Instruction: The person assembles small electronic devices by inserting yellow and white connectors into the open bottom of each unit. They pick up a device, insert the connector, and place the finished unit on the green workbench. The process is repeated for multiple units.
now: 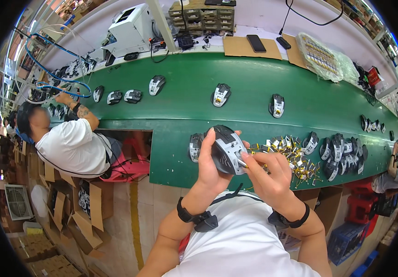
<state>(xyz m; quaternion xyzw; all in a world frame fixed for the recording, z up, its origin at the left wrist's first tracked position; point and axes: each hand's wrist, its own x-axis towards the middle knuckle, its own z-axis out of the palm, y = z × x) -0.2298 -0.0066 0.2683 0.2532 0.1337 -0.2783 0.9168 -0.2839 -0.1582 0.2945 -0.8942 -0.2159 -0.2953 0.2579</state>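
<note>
My left hand [209, 170] is wrapped around a black and grey computer mouse [227, 148], tilted above the green workbench. At its right edge the fingers of my right hand [270, 174] are pinched together. A small silvery and yellowish bit shows at those fingertips, too small to name. Just left of my left hand, another mouse [194, 147] rests on the bench, partly covered. Beside my right hand spreads a heap of small yellow and white parts with wire leads [296, 158]. A single mouse [310, 142] lies at the heap's right end.
Several mice form a cluster [342, 154] on the right, and others are spaced along the green belt [180, 104]. A phone [255, 43] lies on cardboard at the back, near a tray of parts [320, 57]. One co-worker [77, 143] sits at left, another [389, 180] at far right.
</note>
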